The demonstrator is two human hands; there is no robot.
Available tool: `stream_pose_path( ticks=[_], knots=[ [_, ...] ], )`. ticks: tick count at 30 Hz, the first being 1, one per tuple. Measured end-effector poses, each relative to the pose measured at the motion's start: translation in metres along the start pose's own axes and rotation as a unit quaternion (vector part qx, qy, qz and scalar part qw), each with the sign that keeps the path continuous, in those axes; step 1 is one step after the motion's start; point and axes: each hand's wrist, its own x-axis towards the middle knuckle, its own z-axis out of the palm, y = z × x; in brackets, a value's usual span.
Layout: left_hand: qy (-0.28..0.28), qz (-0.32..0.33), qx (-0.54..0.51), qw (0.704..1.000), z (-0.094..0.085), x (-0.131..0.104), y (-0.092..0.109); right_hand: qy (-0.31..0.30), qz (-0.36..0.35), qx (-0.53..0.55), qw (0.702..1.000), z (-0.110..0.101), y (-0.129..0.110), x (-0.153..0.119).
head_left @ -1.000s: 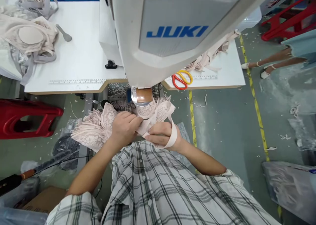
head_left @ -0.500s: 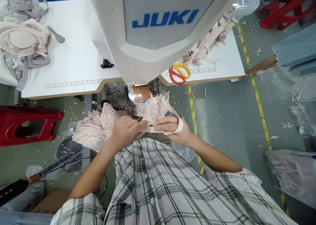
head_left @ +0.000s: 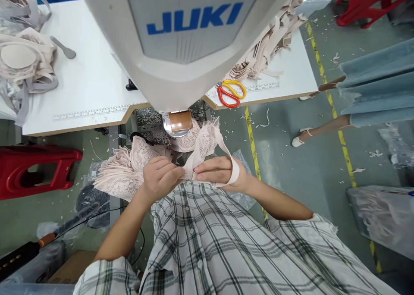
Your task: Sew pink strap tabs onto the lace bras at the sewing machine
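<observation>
A pale pink lace bra point(head_left: 207, 140) hangs just in front of the sewing machine head point(head_left: 181, 70), over the gap in the table. My left hand point(head_left: 162, 176) is closed, pinching the band of this bra between thumb and fingers. Close beside it, my right hand point(head_left: 223, 171) grips the same bra, with the strap point(head_left: 235, 170) looped around the back of its fingers. The exact spot under the right fingertips is hidden. Left of my left hand lies a thick stack of lace bra cups point(head_left: 119, 172) in the same pink.
Red and yellow scissors point(head_left: 231, 93) lie on the white table point(head_left: 93, 79) near its edge. Pink straps point(head_left: 265, 53) are heaped behind them; more bras point(head_left: 26, 62) sit at left. Red stools point(head_left: 39, 170) flank the floor. A person in blue jeans point(head_left: 378, 88) is at right.
My hands have shifted slightly left and the held band has turned between them. The person in jeans has moved further into view at right.
</observation>
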Motion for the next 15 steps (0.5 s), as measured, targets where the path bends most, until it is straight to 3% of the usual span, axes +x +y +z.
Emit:
stream_pose_path(
  ticks=[2, 5, 8, 11, 13, 15],
  knots=[
    [0.010, 0.019, 0.021, 1.000, -0.001, 0.001, 0.000, -0.016, 0.016, 0.013, 1.000, -0.006, 0.003, -0.002],
    [0.000, 0.025, 0.024, 0.999, -0.001, 0.002, 0.006, -0.127, 0.134, 0.005, 0.983, -0.024, 0.025, -0.008],
    [-0.033, -0.005, -0.044, 0.998, -0.002, 0.006, 0.028, -0.212, 0.267, -0.122, 0.932, -0.041, 0.066, -0.015],
    [-0.100, -0.027, -0.188, 0.977, -0.007, 0.007, 0.057, -0.245, 0.281, -0.249, 0.894, -0.048, 0.107, -0.019],
    [-0.108, -0.114, -0.244, 0.957, -0.012, 0.001, 0.066, -0.281, 0.279, -0.261, 0.880, -0.051, 0.125, -0.023],
    [-0.079, -0.281, -0.260, 0.920, -0.019, -0.008, 0.057, -0.308, 0.293, -0.270, 0.864, -0.058, 0.132, -0.029]
  ],
)
